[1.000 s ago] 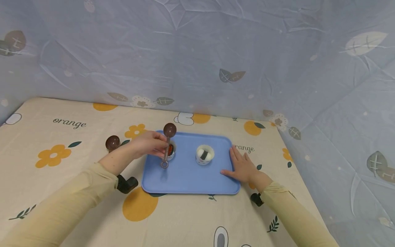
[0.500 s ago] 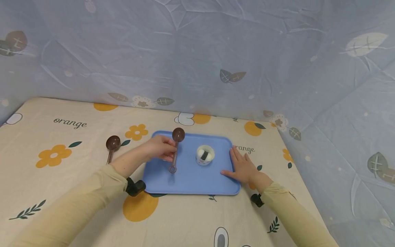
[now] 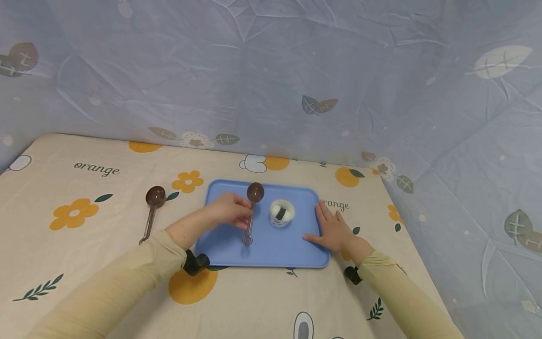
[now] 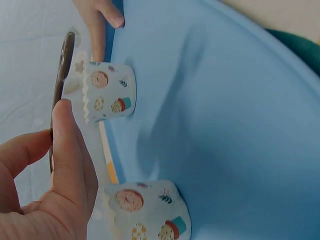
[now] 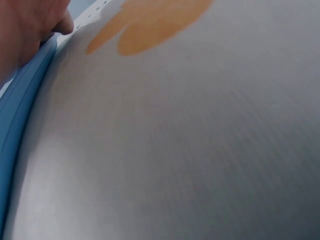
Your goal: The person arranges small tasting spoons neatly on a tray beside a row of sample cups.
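My left hand [image 3: 230,210] pinches the handle of a brown scoop [image 3: 255,193] over the blue tray [image 3: 271,255], with its round bowl toward the back and ring end toward the front. In the left wrist view the scoop [image 4: 64,60] stands off the tray, casting a shadow. Right of it is a patterned paper cup [image 3: 278,223] with a white piece [image 3: 276,209] banded in black. Another paper cup [image 4: 152,212] sits under my left hand, hidden in the head view. My right hand [image 3: 333,230] rests, fingers spread, on the tray's right edge.
A second brown scoop [image 3: 155,196] lies on the patterned cloth [image 3: 114,197], left of the tray. A grey-blue fabric wall [image 3: 271,84] rises behind the table, and another stands on the right. A black wrist camera [image 3: 196,263] juts over the tray's front left corner.
My left hand has carried the scoop rightward and slightly toward the front, from over the left cup to close beside the right one. My right hand has stayed on the tray edge.
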Demonstrator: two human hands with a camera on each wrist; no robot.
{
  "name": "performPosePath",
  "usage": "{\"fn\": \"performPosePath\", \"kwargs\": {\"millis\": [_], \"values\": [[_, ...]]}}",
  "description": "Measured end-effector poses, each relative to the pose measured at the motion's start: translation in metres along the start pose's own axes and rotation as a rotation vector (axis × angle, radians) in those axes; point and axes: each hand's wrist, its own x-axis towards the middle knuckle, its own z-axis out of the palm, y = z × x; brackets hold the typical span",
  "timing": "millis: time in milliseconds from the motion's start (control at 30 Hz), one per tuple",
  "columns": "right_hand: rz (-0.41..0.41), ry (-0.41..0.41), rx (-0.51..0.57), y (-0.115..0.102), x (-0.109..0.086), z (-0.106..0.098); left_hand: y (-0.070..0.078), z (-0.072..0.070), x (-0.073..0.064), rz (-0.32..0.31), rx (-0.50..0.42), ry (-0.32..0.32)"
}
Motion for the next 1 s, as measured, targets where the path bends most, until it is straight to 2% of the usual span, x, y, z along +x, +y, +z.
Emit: {"fn": "performPosePath", "kwargs": {"millis": [267,600,1000], "values": [[0.0,0.017,0.007,-0.002,-0.001,-0.001,-0.003,0.01,0.001,0.003,0.008,0.05],[0.009,0.015,-0.008,-0.001,0.0,0.001,-0.01,0.018,0.003,-0.008,-0.015,-0.003],[0.01,0.019,-0.003,-0.003,-0.001,-0.001,-0.016,0.025,0.002,0.01,0.012,0.009]]}}
